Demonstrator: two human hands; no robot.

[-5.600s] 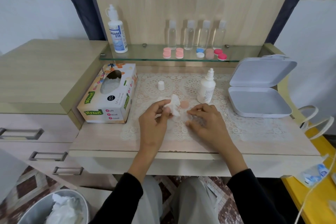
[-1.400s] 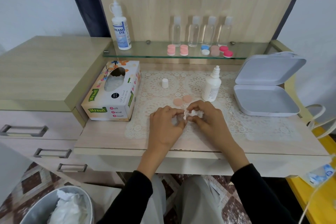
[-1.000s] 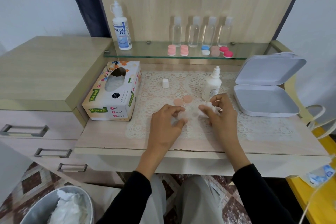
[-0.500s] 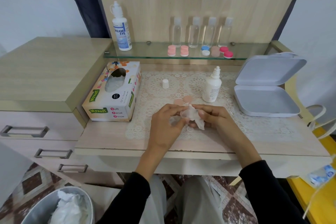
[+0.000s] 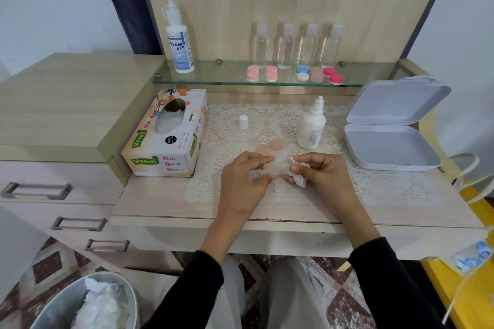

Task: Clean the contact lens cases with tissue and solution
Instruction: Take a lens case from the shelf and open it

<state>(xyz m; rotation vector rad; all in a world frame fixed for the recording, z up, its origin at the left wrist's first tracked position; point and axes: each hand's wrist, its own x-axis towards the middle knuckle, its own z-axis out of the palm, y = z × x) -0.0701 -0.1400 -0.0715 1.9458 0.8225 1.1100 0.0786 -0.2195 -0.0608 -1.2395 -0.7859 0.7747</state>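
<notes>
Lens case (image 5: 276, 166) mid-wipe, more to do

Just in front of the solution bottle (image 5: 311, 128), the left hand (image 5: 244, 181) pinches the clear case while the right hand (image 5: 320, 175) grips a wadded tissue (image 5: 298, 181) against it. Its peach caps (image 5: 270, 146) lie off beside the bottle. Capped cases (image 5: 294, 75) on the glass shelf (image 5: 213, 80) behind the bottle likely remain.

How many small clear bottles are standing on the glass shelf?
4 clear bottles, side by side at the back of the glass shelf: leftmost, second, third, rightmost. None seems hidden.
</notes>
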